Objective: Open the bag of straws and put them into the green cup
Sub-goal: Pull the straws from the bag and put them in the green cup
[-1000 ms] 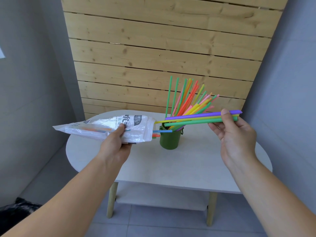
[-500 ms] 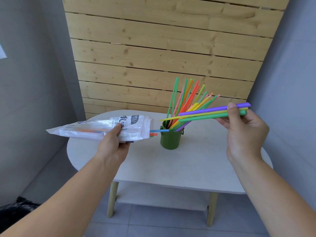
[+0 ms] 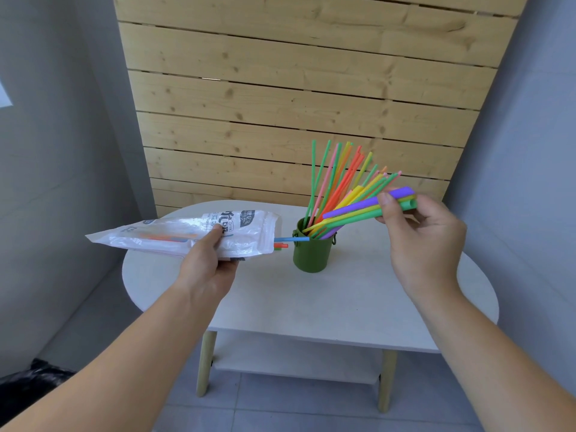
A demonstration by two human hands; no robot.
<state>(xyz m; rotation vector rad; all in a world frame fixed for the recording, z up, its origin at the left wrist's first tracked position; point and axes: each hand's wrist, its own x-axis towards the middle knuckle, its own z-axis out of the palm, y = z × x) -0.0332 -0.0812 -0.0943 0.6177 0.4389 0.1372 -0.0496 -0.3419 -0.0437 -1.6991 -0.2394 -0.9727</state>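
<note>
A green metal cup point(image 3: 311, 255) stands on the white table point(image 3: 358, 307), holding several coloured straws point(image 3: 336, 179) that fan up and to the right. My right hand point(image 3: 420, 244) pinches a purple, a yellow and a green straw point(image 3: 358, 210); their lower ends reach the cup's mouth. My left hand point(image 3: 207, 266) holds the clear plastic straw bag point(image 3: 184, 233) level, to the left of the cup. The bag's open end faces the cup, and a blue straw point(image 3: 291, 239) and an orange one poke out of it.
A wooden slat panel point(image 3: 296, 104) rises behind the table, with grey walls on both sides. The table has a lower shelf point(image 3: 296, 353) and pale wooden legs. Something black lies on the floor at the lower left point(image 3: 28, 378).
My right hand has tilted the three straws from level to slanting down, and their lower ends have moved left into the cup's mouth. The bag has hardly moved.
</note>
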